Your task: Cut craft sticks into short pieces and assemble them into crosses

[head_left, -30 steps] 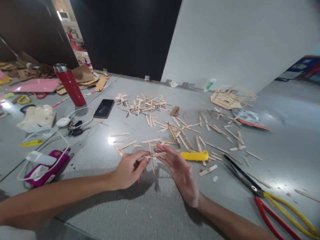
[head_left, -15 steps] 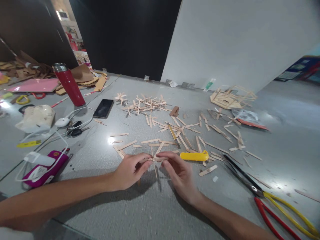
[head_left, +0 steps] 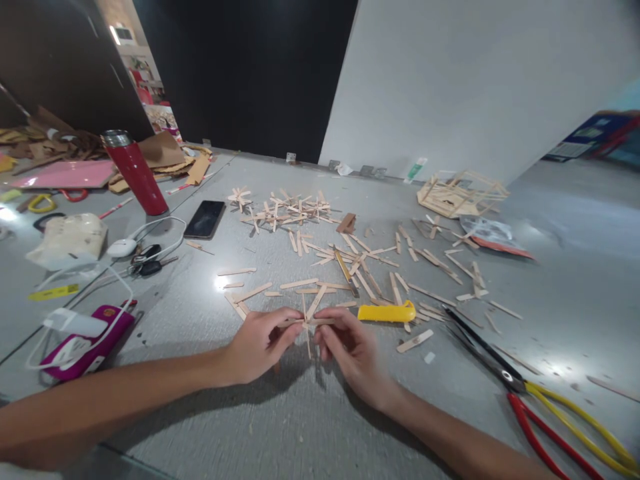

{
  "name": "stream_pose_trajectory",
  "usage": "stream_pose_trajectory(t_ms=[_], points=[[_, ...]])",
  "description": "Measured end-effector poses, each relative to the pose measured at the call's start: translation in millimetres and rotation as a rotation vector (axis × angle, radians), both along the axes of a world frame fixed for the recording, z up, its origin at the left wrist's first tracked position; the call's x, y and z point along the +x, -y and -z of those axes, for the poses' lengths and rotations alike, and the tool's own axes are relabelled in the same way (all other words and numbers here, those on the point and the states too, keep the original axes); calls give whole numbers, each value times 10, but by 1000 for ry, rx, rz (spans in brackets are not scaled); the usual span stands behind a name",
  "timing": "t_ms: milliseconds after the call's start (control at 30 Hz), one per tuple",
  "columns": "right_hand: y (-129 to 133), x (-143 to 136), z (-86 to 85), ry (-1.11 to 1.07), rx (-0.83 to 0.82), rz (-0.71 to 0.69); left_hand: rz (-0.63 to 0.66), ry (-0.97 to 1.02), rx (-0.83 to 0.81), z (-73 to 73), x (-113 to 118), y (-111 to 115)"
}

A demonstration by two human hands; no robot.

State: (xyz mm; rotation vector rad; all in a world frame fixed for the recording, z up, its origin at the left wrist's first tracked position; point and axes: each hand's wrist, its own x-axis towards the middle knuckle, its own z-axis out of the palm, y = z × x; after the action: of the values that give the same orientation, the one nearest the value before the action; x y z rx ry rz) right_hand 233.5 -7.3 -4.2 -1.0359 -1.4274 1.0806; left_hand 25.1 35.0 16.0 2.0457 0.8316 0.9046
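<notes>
Between my two hands is a small star-shaped piece of crossed wooden craft sticks, held a little above the grey table. My left hand pinches its left arm between thumb and fingers. On the opposite side, my right hand grips the right arm with thumb and index finger. One stick of the star points down toward me, others point up and away. Just beyond my right hand lies a yellow-handled knife. Loose craft sticks are scattered just past my fingers.
Several finished-looking stick stars lie farther back. A wooden stick frame stands at the back right. Large shears lie at the right. At the left are a phone, a red bottle, keys and a purple power bank.
The view has shifted slightly. Both hands keep hold of the stick star; my right thumb and fingers have moved a little closer in on its right arm.
</notes>
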Motion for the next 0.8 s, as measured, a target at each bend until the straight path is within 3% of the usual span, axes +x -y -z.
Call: stream_pose_trajectory(t_ms=[333,467,567,700,800], points=[[43,12,52,42,-22,-61,21,8,-2,-14,6,7],[11,39,-6,2,-22,34,-5,13,7,-8,0,-2],[-76,86,-160,-196,-61,111,-31,15,-5,13,-7,0],[-197,148,-434,-646,-386,21,-78,2,-2,51,-1,13],[-232,170,-571,-825,-525,-9,-111,-14,47,61,8,10]])
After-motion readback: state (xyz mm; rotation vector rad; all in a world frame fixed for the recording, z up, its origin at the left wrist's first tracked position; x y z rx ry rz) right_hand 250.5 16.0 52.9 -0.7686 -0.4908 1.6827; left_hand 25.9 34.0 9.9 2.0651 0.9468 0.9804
